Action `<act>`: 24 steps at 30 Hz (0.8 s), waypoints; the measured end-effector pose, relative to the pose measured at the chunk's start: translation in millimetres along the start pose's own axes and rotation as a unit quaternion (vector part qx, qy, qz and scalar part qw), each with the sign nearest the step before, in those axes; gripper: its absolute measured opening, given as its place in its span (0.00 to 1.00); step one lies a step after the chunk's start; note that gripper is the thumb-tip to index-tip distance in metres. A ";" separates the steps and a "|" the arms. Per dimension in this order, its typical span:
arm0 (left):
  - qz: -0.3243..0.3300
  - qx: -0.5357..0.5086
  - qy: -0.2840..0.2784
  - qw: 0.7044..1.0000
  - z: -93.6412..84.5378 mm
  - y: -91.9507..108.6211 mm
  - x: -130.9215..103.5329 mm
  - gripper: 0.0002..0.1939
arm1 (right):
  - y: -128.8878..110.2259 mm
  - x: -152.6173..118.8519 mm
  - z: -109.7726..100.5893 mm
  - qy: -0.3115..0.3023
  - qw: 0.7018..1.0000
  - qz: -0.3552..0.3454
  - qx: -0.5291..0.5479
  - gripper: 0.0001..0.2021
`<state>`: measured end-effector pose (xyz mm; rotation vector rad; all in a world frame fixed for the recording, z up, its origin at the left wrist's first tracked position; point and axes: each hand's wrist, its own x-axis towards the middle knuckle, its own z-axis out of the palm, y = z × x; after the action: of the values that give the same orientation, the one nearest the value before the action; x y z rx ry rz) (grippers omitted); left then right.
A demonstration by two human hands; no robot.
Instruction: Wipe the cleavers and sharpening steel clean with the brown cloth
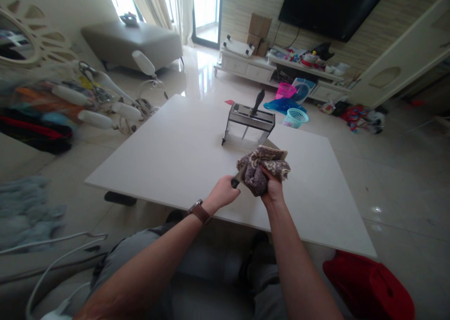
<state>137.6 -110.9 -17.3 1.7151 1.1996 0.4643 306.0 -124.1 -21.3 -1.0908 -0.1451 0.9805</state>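
My left hand [222, 193], with a brown-strapped watch on the wrist, is closed round the black handle of a knife [239, 175]. The blade points up and away, against a brown and cream patterned towel [256, 177] that hides part of it. Bunched up above the white table [158, 142], the towel is gripped by my right hand [274, 189], whose thumb lies over its folds. Beyond the towel stands a knife block [242, 116] with clear sides and a dark slotted top. One dark-handled tool [258, 102] sticks up from that top.
A red bag-like object [369, 282] sits below the table's right front corner. Past the far edge are a light blue basket [295, 117] and a pink basket [285, 90]. A lamp-like fixture with white shades [96, 118] stands to the left.
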 end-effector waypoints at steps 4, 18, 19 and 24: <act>-0.005 0.001 0.002 1.000 -0.2 0.8 -0.4 0.09 | -0.3 -1.0 0.6 0.000 1.000 -0.001 0.000 0.23; -0.006 -0.002 0.004 1.000 0.8 1.8 -1.0 0.09 | 3.2 3.5 -2.6 0.000 1.000 -0.004 -0.007 0.24; -0.005 -0.001 0.004 1.000 0.9 2.0 -1.0 0.09 | 3.2 3.6 -2.7 0.002 1.000 -0.006 -0.006 0.24; -0.011 0.002 0.004 1.000 1.0 1.9 -0.8 0.08 | 3.6 4.0 -3.6 -0.007 1.000 -0.010 -0.012 0.23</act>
<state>139.0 -112.3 -15.9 1.7034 1.2244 0.4574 308.2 -123.3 -27.3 -1.1028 -0.1792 0.9713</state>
